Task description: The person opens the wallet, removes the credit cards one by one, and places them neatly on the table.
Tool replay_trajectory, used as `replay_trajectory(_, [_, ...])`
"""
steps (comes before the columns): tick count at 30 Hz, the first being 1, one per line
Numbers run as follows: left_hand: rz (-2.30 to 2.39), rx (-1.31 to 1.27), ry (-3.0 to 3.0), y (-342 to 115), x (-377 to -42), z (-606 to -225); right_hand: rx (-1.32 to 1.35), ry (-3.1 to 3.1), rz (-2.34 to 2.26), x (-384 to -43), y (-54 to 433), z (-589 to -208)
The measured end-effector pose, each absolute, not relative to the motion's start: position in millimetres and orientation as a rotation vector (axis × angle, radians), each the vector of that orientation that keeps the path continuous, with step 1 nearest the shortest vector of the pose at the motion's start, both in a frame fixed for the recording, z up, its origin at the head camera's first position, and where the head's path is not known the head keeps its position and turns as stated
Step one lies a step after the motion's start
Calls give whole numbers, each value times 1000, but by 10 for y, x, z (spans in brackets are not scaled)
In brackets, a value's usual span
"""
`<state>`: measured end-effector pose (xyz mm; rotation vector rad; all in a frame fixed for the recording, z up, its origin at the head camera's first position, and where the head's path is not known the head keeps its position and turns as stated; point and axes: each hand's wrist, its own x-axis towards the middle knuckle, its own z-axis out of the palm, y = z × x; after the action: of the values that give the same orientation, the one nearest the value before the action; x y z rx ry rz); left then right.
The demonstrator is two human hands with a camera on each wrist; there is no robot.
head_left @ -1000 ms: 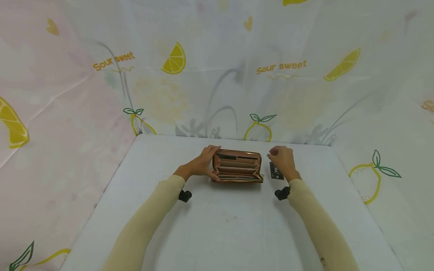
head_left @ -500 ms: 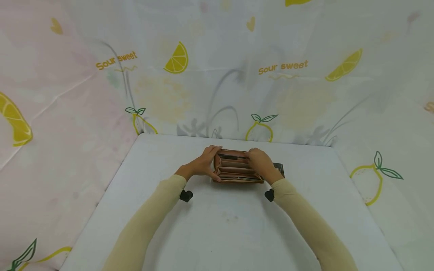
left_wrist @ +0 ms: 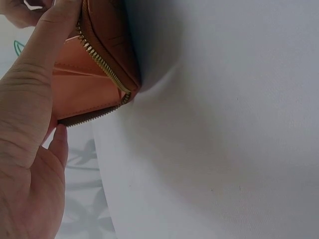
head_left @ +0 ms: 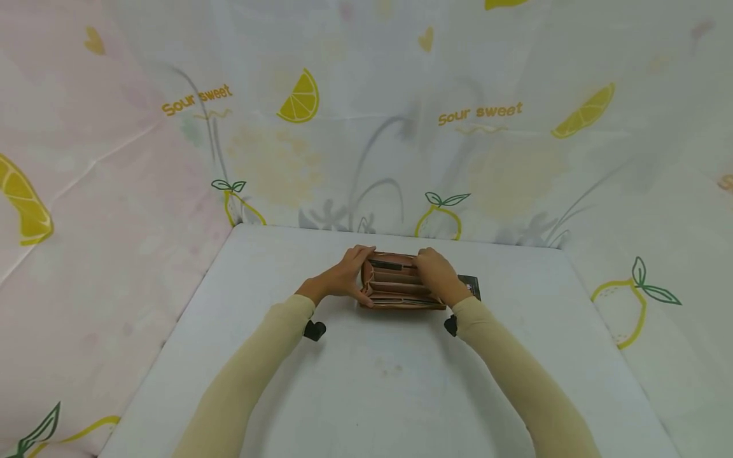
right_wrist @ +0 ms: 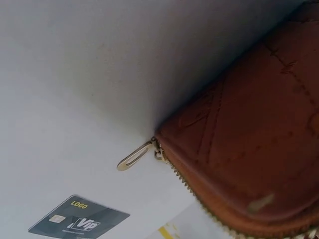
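Wallet (head_left: 396, 287) is positioned on the desk (head_left: 366, 375) near the far edge, about midway between the two far corners, with its zipped mouth spread and its pleated compartments exposed. Its left end is gripped by the left hand (head_left: 345, 275), with the thumb at the near edge and fingers at the far edge. The right hand (head_left: 438, 273) is placed at the right end of the far panel. Its fingers are curled; whether anything is clamped between them cannot be told, as the fingertips are hidden. A dark card (head_left: 385, 264) is seated at the left of the same panel. A VIP card (right_wrist: 79, 220) is laid flat on the desk, to the right of the wallet and apart from it. The zipper pull (right_wrist: 122, 165) is attached at the wallet's right end. The step in hand is judged to be slot work at the far panel. For the next move, the mouth should be braced open by the left hand while the right fingers are guided squarely along the slot.
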<state>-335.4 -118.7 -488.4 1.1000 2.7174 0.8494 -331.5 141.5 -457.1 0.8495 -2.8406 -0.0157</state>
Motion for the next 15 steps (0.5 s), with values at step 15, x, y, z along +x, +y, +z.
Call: replay_trajectory(15, [874, 1153, 2723, -1218, -3347, -4914, 913, -2866, 23, -3311, 1379, -4484])
